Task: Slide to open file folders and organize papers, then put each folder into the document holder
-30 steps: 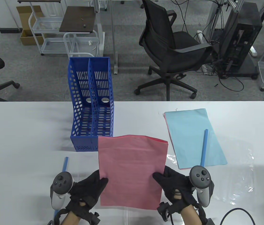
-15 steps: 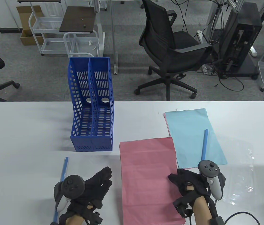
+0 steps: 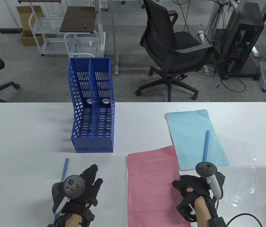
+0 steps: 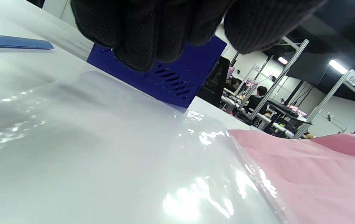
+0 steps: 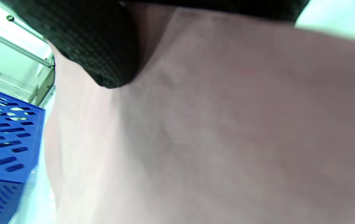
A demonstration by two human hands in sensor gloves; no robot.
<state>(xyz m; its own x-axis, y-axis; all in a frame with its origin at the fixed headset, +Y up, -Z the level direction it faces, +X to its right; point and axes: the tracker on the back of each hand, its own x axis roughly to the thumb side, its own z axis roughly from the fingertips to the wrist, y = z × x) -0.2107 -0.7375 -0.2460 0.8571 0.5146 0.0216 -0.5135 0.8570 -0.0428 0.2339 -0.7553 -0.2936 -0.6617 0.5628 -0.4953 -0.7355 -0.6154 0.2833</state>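
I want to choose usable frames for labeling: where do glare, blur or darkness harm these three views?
Table view: sharp, evenly lit. Left wrist view: bright glare on the clear plastic sleeve; the black gloved left hand is close and dark. Right wrist view: the pink paper sheets look blurred and shadowed under the right hand.

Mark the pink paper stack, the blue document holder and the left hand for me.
pink paper stack point(image 3: 153, 186), table view, middle of top sheet
blue document holder point(image 3: 92, 146), table view, front wall
left hand point(image 3: 85, 186), table view, back of glove
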